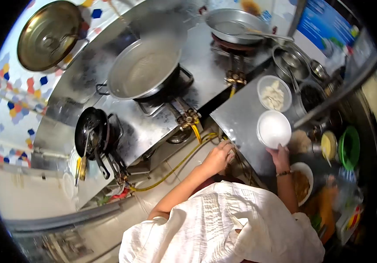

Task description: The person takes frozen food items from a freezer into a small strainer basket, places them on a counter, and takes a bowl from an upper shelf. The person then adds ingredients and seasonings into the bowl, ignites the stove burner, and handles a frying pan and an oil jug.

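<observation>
My right hand (279,155) grips the near rim of a white bowl (274,129), which looks white all through inside. The bowl is over the metal side table (236,115). Just beyond it sits a clear plastic tub (263,83) with pale, whitish pieces (274,95) in it. My left hand (220,158) is at the table's near left edge, its fingers loosely bent and a little apart, with nothing visible in them. Close to my right wrist lies a white dish (307,169) of brown food.
A wide pan (146,70) of cloudy liquid steams on the middle burner. A black pan (93,131) is at left, another pan (230,22) at the back. Pots (290,61), a green bowl (349,148) and a yellow hose (171,173) surround me. A dark bar crosses at right.
</observation>
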A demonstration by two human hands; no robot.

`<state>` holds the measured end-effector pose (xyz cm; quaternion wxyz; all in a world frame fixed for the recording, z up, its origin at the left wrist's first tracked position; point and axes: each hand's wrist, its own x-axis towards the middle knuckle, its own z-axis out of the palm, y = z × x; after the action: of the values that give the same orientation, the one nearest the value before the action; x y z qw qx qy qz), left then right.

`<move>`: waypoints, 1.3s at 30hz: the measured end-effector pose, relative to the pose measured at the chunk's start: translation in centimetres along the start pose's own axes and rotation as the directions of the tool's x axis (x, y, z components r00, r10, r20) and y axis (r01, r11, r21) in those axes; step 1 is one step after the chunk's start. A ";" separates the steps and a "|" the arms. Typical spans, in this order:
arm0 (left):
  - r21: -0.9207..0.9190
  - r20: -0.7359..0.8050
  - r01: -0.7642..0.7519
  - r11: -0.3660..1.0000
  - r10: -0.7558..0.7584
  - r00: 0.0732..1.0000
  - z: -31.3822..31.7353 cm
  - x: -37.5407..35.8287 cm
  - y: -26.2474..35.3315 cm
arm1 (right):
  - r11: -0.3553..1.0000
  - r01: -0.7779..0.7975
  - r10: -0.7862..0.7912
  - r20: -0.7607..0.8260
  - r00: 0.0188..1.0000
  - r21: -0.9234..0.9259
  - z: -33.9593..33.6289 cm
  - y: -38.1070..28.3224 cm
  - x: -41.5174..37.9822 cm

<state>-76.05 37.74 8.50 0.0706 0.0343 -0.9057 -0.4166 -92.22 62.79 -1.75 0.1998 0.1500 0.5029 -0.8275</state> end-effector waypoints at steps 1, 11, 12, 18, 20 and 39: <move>-0.016 -0.028 0.027 1.000 -0.027 0.999 -0.1 -0.1 0.0 | 0.999 -0.006 0.006 0.009 1.000 -0.038 -0.3 -0.4 0.3; -0.025 -0.351 0.322 0.946 -0.310 0.884 -3.1 -6.3 -3.3 | 0.872 -0.478 0.486 -0.078 0.870 0.103 0.4 -0.6 -1.8; -0.031 -0.352 0.327 0.944 -0.317 0.881 -3.3 -6.8 -3.9 | 0.819 -0.557 0.562 0.001 0.827 -0.137 2.0 -0.9 -2.8; -0.788 -0.097 0.418 0.452 -0.761 0.641 -3.0 -6.9 -13.9 | 0.695 0.343 0.184 0.618 0.765 -0.632 13.6 2.6 -2.1; -0.815 -0.045 0.449 0.366 -0.812 0.582 -3.7 -5.1 -16.7 | 0.650 0.446 0.116 0.660 0.742 -0.615 16.9 5.7 0.4; -0.944 0.228 0.329 -0.016 -0.753 0.618 -3.8 -0.3 -21.4 | 0.292 0.299 0.469 0.408 0.783 -0.909 26.8 17.6 9.2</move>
<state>-75.04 20.99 -5.38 0.0645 0.4174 -0.3417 -0.8396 -93.01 29.90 -7.40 0.4466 -0.2470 0.7865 -0.3478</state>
